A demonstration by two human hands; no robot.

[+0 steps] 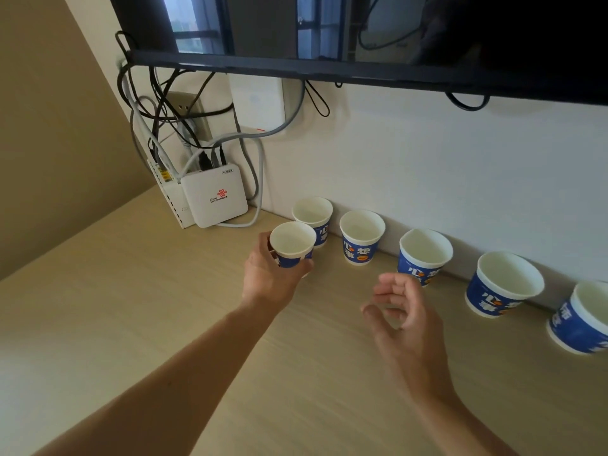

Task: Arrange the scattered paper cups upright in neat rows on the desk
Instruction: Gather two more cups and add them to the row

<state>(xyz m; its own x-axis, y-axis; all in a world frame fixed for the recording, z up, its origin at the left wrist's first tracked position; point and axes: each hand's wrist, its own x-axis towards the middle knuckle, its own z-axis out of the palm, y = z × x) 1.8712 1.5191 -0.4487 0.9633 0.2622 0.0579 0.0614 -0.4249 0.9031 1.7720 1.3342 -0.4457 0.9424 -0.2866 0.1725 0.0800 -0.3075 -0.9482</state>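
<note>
Several blue-and-white paper cups stand upright in a row along the wall on the wooden desk (164,307), from a leftmost cup (314,217) to one cut off at the right edge (582,319). My left hand (271,274) grips another upright cup (292,243) just in front of the leftmost cup; its base is hidden by my fingers. My right hand (399,307) hovers above the desk in front of the third row cup (424,255), fingers loosely curled, holding nothing.
A white router box (214,199) with a tangle of cables (164,126) sits at the back left against the wall. A dark wall-mounted screen (362,37) hangs above the cup row.
</note>
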